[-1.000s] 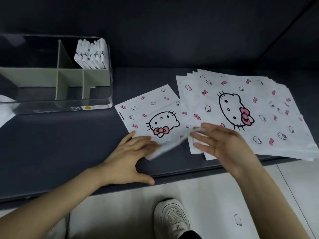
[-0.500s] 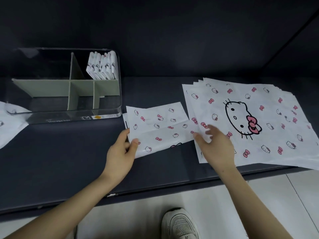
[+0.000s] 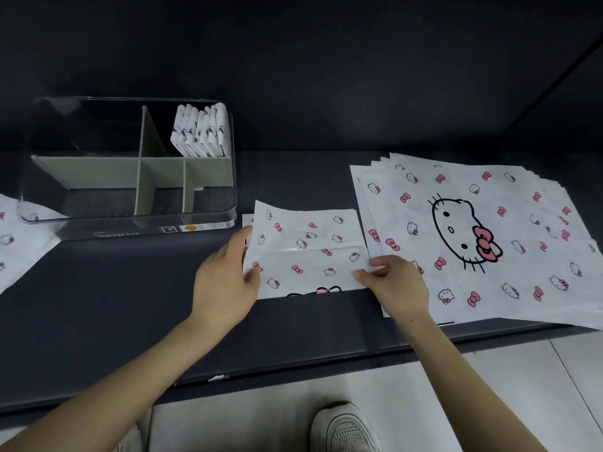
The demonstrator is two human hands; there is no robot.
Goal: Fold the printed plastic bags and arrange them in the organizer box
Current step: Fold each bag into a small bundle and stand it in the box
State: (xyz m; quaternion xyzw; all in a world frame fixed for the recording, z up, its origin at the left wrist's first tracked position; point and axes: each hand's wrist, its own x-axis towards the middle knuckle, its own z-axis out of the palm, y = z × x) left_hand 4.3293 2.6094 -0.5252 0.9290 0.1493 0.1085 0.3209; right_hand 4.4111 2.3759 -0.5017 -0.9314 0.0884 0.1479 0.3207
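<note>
A white plastic bag [image 3: 306, 256] printed with cat faces and pink bows lies folded over on the dark shelf in front of me. My left hand [image 3: 225, 282] pinches its left edge with thumb on top. My right hand [image 3: 396, 283] pinches its right edge. To the right lies a fanned stack of flat bags [image 3: 473, 236]. At the back left stands the clear organizer box [image 3: 130, 220] with grey-green dividers; several folded bags [image 3: 200, 132] stand upright in its far right compartment.
Another printed bag [image 3: 19, 243] lies at the far left, partly under the box's corner. The shelf's front edge [image 3: 293, 363] runs just below my wrists, with a white floor and a white shoe [image 3: 346, 429] beneath it. A dark wall closes the back.
The bag went from flat to folded in half away from me. Both hands then shifted to grip its left and right edges, and my view moved closer.
</note>
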